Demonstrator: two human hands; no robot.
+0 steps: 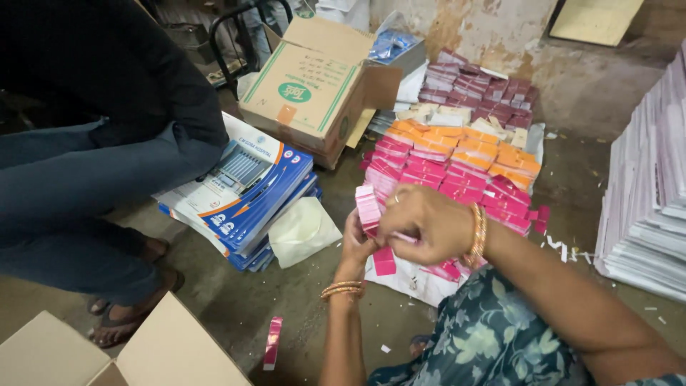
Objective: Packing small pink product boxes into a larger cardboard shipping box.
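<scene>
Both hands are up in front of the camera, working a small stack of pink cartons (369, 207). The left hand (355, 241) is underneath, fingers curled up around the stack's lower end, with gold bangles at its wrist. The right hand (421, 223) comes over the top and is closed on the stack from the right side, fingers bent tight, a ring on one finger and gold bangles on that wrist too. One more pink carton (384, 261) sticks out just below the left hand, touching it; can't tell if it's actually gripped or just pressed against the palm.

Right behind the hands, on a white sheet on the floor, there's a big spread of flat cartons in rows (457, 161): pink ones nearest, orange in the middle, then cream and darker maroon ones at the back by the wall. A single pink carton (272, 342) lies alone on the concrete floor, well apart from the rest.

On the left, another person in jeans and sandals (71, 207) sits beside a pile of blue and white printed folders (243, 196). A cardboard box (314, 89) stands open behind that pile. Another cardboard box (143, 354) sits at the bottom left corner. White paper stacks (647, 207) run along the right edge.
</scene>
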